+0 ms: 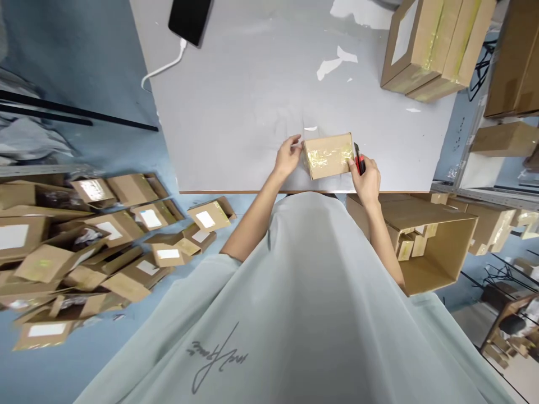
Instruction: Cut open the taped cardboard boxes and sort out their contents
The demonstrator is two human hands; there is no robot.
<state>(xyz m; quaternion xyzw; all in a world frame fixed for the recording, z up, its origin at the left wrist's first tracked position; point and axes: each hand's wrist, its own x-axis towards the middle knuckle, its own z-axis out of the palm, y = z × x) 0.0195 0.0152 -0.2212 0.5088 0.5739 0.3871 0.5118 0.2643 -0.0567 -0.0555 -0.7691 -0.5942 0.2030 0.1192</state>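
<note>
A small brown carton (pixel 329 156) with shiny yellowish tape across its face is at the table's front edge, between my hands. My right hand (pixel 367 178) is closed around a red and black cutter (pixel 360 161), and its fingertips touch the carton's right side. At the carton's left end is my left hand (pixel 288 155), fingers curved and apart, with nothing visible in its grasp. Whether its fingertips touch the carton is hard to tell. Some clear plastic film shows beside the carton's left end.
Two taped cartons (pixel 425 50) stand at the table's back right. White paper scraps (pixel 337 62) and a black phone (pixel 189 19) on a white cable lie on the table (pixel 236 112). Opened boxes (pixel 118 224) cover the floor at left; a large open box (pixel 442 247) is at right.
</note>
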